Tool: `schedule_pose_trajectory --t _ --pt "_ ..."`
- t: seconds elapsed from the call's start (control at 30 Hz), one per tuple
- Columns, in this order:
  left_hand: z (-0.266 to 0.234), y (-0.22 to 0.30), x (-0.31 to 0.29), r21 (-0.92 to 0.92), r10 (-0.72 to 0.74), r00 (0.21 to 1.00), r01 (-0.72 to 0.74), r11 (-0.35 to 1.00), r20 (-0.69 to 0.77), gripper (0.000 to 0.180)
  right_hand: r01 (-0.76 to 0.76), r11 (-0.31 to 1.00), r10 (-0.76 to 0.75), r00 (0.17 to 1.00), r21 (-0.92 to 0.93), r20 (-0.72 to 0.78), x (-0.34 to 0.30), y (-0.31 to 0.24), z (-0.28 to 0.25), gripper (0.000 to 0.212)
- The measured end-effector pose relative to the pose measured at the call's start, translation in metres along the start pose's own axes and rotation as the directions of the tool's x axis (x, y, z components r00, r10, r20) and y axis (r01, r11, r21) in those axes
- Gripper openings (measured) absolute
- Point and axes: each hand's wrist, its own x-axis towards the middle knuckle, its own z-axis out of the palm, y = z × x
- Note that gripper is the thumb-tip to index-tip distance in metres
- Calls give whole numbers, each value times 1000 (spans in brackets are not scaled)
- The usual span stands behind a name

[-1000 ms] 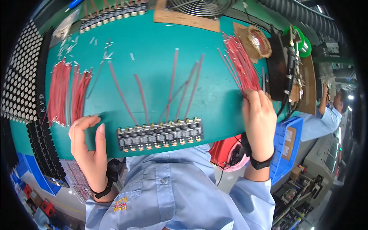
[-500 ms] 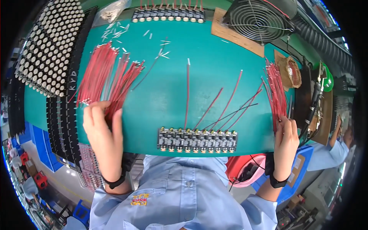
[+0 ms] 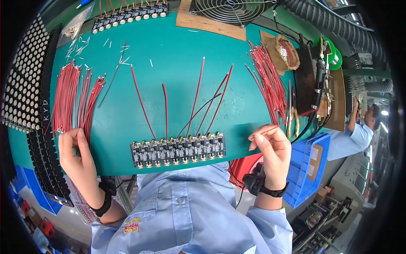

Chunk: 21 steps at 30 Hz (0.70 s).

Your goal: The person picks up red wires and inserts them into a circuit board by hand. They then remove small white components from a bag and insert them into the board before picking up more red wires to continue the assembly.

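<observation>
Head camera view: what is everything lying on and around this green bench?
Work mat: one, teal green, under everything.
Circuit board strip: one, dark, near front edge, red and dark wires soldered on, fanning away.
Second board strip: one, dark, far edge.
Left wire bundle: many, red, left of mat.
Right wire bundle: many, red, right of mat.
Wire offcuts: several, pale, far left.
Component trays: stacked, black with white parts, left edge.
Fan: one, wire grille, far edge.
Blue bin: one, right.
Co-worker's sleeve: light blue, right.
Left hand: at the left bundle's near ends.
Right hand: pinching a single red wire.
</observation>
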Motion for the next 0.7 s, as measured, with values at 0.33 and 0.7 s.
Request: schedule_pose_trajectory --t 0.33,0.7 --pt "-12 -13 -9 -69 -55 990 47 997 -127 10 138 968 -110 984 -211 141 13 7 29 7" --pt "-1 36 -31 -650 -156 987 103 753 -24 6 428 633 -338 902 -645 267 26 11 40 10"
